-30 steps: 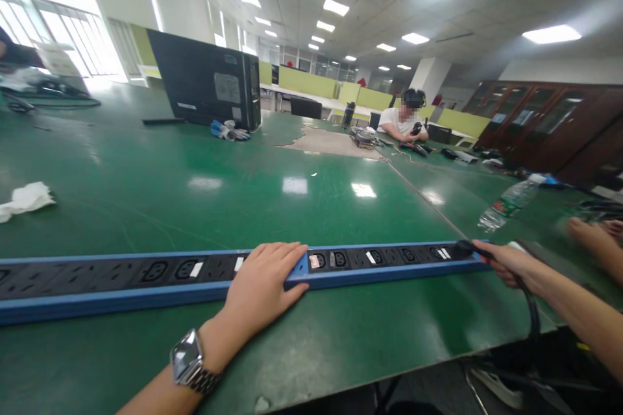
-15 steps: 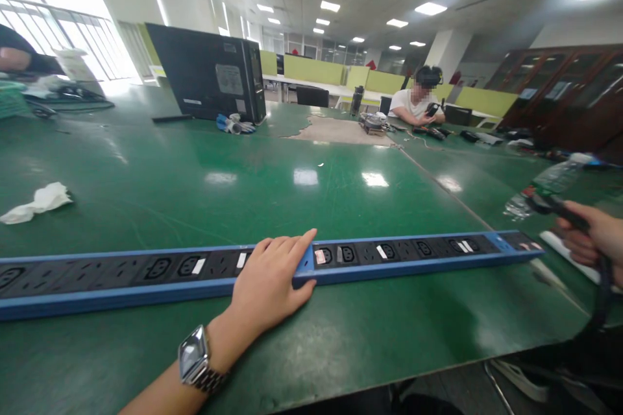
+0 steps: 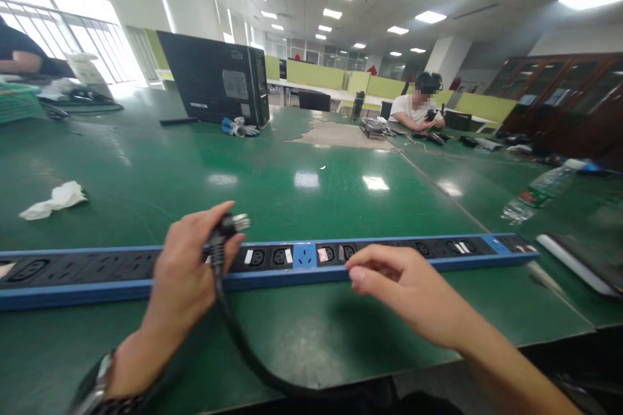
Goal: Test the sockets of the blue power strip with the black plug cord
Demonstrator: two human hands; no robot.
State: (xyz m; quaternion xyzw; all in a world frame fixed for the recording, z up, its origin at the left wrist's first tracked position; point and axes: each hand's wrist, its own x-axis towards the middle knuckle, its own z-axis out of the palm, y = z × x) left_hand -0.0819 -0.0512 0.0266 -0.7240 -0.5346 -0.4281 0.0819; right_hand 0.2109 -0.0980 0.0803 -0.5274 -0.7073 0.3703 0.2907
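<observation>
A long blue power strip (image 3: 304,257) with black sockets lies across the green table. My left hand (image 3: 182,266) is closed on a black power plug (image 3: 225,225), whose metal prongs point to the right above the strip. From the plug, a thick black cable (image 3: 238,337) curves down toward the table's near edge. My right hand (image 3: 403,288) hovers over the right half of the strip, its fingers loosely curled, with a gap at the thumb and nothing visible in it. A watch (image 3: 95,382) is on my left wrist.
Crumpled tissue (image 3: 56,200) lies at left, a plastic bottle (image 3: 542,191) at right, and a dark flat object with a pale edge (image 3: 579,264) near the strip's right end. Further back are a black computer case (image 3: 214,78), gloves (image 3: 239,128) and a seated person (image 3: 413,109).
My left hand has left the strip, moved left and taken hold of the plug. My right hand has come in from the far right and no longer holds the cable.
</observation>
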